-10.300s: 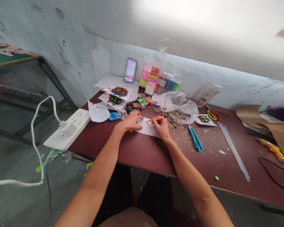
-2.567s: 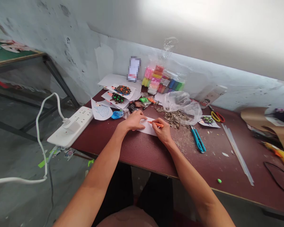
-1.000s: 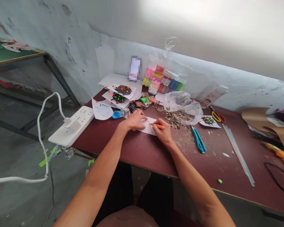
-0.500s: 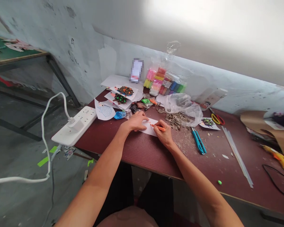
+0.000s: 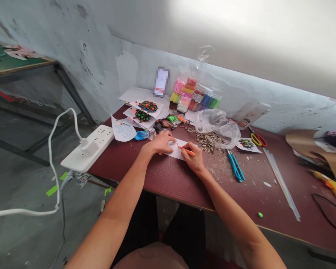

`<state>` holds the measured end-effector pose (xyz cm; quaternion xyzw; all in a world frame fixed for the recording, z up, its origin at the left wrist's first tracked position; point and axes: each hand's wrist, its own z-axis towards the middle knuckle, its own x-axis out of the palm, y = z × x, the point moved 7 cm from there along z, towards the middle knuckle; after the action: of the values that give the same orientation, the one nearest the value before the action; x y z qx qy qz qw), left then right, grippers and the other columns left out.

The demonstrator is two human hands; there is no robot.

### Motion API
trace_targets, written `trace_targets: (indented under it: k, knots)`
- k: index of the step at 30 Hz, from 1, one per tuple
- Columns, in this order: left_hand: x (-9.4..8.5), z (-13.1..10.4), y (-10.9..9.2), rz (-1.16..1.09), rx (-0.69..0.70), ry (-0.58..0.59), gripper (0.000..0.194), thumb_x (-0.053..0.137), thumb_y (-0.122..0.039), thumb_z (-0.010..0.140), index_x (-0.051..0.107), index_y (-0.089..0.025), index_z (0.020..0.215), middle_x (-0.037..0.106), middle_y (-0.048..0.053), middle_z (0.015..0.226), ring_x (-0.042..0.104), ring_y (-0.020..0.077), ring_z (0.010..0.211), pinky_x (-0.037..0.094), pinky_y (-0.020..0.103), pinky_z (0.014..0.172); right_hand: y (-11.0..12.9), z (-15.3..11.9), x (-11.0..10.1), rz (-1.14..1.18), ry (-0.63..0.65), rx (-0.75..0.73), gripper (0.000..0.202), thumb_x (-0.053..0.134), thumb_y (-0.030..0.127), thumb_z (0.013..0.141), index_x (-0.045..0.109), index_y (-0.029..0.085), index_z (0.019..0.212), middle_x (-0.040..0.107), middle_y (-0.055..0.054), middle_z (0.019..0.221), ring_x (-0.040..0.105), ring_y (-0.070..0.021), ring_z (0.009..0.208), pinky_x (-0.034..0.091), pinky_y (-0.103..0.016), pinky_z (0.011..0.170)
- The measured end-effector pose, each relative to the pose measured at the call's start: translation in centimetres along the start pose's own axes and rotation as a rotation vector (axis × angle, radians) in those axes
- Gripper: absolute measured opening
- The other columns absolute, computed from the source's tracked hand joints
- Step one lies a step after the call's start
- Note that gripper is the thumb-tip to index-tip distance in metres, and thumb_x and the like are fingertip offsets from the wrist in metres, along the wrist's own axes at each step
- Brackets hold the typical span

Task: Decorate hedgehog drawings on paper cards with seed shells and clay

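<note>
A small white paper (image 5: 176,154) lies on the dark red table, with a short orange-red line on it. My left hand (image 5: 162,142) rests on its left side, thumb and fingers apart, pressing it flat. In my right hand (image 5: 193,158) is an orange marker pen (image 5: 188,151), its tip at the paper beside the line. Just beyond my right hand spreads a pile of striped sunflower seeds (image 5: 210,141). Behind my left hand are small bags of coloured clay, among them a blue one (image 5: 141,135).
Left stand a power strip (image 5: 86,149) and seed-covered hedgehog pictures (image 5: 142,116). At the back are a phone (image 5: 161,82), packed clay (image 5: 196,97) and a plastic bag (image 5: 217,125). Right lie a teal utility knife (image 5: 235,166), scissors (image 5: 257,139), glue sticks (image 5: 281,183) and a glue gun (image 5: 329,183).
My hands hold nearly the same places. The marker has shifted very slightly at the paper, and the view has moved a little.
</note>
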<state>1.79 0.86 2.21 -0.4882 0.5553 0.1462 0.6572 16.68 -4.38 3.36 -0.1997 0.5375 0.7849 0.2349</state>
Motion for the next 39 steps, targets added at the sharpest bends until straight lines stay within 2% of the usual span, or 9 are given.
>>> trace_targets:
  k: [5,15,21,27,39]
  knots:
    - [-0.09,-0.15,-0.12,-0.001,-0.023,0.014,0.057,0.065,-0.03,0.075,0.067,-0.025,0.132,0.052,0.006,0.139,0.046,0.029,0.132,0.041,0.035,0.112,-0.14,-0.09,0.01,-0.021,-0.003,-0.009,0.018,0.054,0.035,0.08,0.052,0.022,0.067,0.056,0.002,0.063,0.046,-0.0124,0.058,0.037,-0.026,0.061]
    - [-0.1,-0.05,-0.17,0.024,-0.018,0.014,0.059,0.066,-0.031,0.076,0.067,-0.022,0.135,0.053,0.008,0.138,0.045,0.0295,0.131,0.039,0.036,0.113,0.08,-0.02,-0.12,0.006,-0.017,-0.009,0.018,0.054,0.034,0.079,0.051,0.023,0.065,0.055,0.003,0.06,0.042,-0.0119,0.056,0.036,-0.026,0.058]
    - [0.01,0.07,0.01,0.025,-0.011,0.006,0.056,0.066,-0.03,0.075,0.068,-0.026,0.132,0.054,0.006,0.138,0.046,0.0291,0.129,0.039,0.037,0.113,-0.12,-0.01,-0.06,-0.006,-0.012,-0.009,0.017,0.054,0.033,0.078,0.053,0.022,0.066,0.056,0.002,0.061,0.044,-0.012,0.057,0.035,-0.026,0.058]
    - [0.11,0.04,0.08,0.034,0.008,0.02,0.058,0.065,-0.029,0.076,0.066,-0.026,0.134,0.052,0.006,0.139,0.046,0.0292,0.131,0.038,0.038,0.115,-0.1,-0.12,0.01,0.01,0.009,-0.009,0.018,0.055,0.034,0.078,0.053,0.022,0.065,0.054,0.003,0.059,0.041,-0.0113,0.054,0.034,-0.026,0.056]
    - [-0.2,-0.26,-0.25,0.02,-0.018,0.03,0.059,0.064,-0.027,0.075,0.066,-0.024,0.134,0.051,0.007,0.139,0.046,0.0284,0.131,0.039,0.035,0.113,0.5,-0.18,0.29,0.1,0.073,-0.006,0.014,0.056,0.032,0.077,0.055,0.022,0.067,0.056,0.002,0.061,0.043,-0.0118,0.055,0.035,-0.026,0.055]
